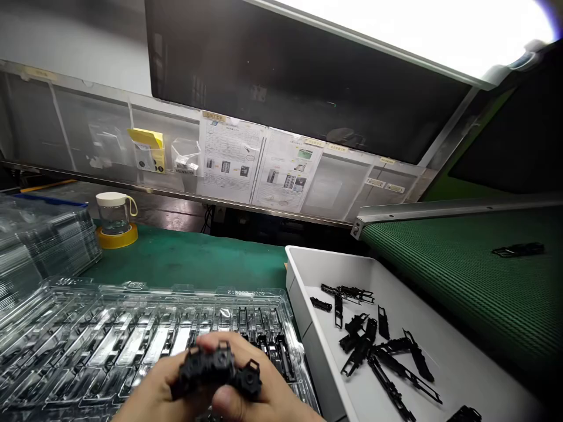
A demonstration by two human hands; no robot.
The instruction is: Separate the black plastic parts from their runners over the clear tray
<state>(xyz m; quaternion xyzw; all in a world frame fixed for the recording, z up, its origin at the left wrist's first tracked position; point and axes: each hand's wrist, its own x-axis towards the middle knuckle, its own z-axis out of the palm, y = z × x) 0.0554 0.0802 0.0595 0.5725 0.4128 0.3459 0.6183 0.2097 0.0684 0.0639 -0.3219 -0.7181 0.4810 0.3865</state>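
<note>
While over the clear tray [132,334], black plastic parts [215,369] pinched between both; left hand [153,398] closed on them; right hand [259,398] closed too, thumb on top.

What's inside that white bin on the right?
The white bin holds a loose scatter of thin black plastic frame parts, some overlapping, on its pale floor. Its near end runs out of the picture, so whatever lies there cannot be seen.
</note>
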